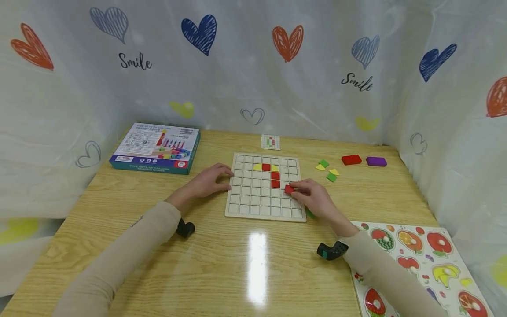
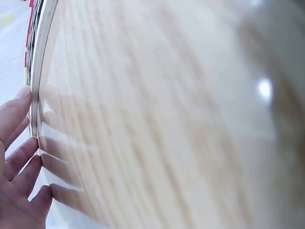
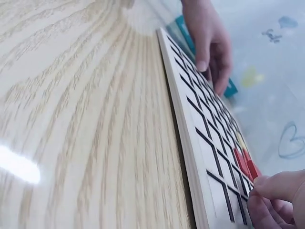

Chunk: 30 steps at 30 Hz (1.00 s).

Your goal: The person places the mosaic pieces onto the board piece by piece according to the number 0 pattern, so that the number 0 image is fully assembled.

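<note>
A pale grid board (image 1: 249,207) lies on the table, holding several red squares (image 1: 275,175) and yellow pieces (image 1: 257,167) in its upper cells. Over its right side, my right hand (image 1: 317,200) pinches a red square tile (image 1: 289,189) between thumb and fingers; the right wrist view shows the tile (image 3: 254,169) just past the fingertips. My left hand (image 1: 210,180) touches the board's left edge with thumb and fingers spread along it. In the left wrist view those fingers (image 2: 24,160) are extended, tips at the edge. A green piece (image 1: 310,214) is partly hidden beside my right hand.
Behind the board lies a small pattern card (image 1: 270,141). Green pieces (image 1: 331,177) and yellow pieces (image 1: 320,167) lie to the right, before a red block (image 1: 351,160) and a purple block (image 1: 376,161). A boxed set (image 1: 154,147) sits back left; a fruit puzzle (image 1: 420,251) lies under my right forearm.
</note>
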Each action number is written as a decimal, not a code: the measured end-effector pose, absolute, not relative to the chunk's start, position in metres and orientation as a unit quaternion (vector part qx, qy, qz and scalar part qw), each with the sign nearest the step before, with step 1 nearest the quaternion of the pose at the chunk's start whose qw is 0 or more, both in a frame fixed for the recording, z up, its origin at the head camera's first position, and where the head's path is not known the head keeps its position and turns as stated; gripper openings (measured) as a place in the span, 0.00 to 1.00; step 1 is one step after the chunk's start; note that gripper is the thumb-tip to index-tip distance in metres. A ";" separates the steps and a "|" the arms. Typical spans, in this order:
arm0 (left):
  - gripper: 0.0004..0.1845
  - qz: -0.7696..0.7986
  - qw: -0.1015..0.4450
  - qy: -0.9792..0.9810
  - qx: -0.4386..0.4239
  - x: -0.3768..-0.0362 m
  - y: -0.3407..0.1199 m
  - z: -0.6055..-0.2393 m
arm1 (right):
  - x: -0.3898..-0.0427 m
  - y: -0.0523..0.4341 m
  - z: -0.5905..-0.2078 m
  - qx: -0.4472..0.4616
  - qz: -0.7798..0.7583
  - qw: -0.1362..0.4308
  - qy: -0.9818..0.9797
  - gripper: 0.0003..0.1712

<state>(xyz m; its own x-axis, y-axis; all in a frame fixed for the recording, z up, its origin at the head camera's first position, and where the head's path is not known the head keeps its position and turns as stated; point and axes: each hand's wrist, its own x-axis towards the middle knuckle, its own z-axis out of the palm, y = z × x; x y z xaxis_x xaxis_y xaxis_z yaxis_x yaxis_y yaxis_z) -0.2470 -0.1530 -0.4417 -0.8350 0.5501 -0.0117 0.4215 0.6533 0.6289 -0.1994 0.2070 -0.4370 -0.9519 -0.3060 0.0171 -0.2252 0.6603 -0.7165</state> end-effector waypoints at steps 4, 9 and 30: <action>0.21 0.317 0.101 0.904 0.270 -0.247 -0.153 -0.442 | -0.199 0.192 -0.436 -0.155 -0.386 0.049 0.908 0.18; 0.20 0.317 0.097 0.904 0.271 -0.247 -0.152 -0.443 | -0.202 0.180 -0.438 -0.189 -0.368 0.032 0.910 0.16; 0.21 0.314 0.101 0.906 0.267 -0.246 -0.152 -0.440 | -0.205 0.171 -0.447 -0.226 -0.326 0.002 0.918 0.12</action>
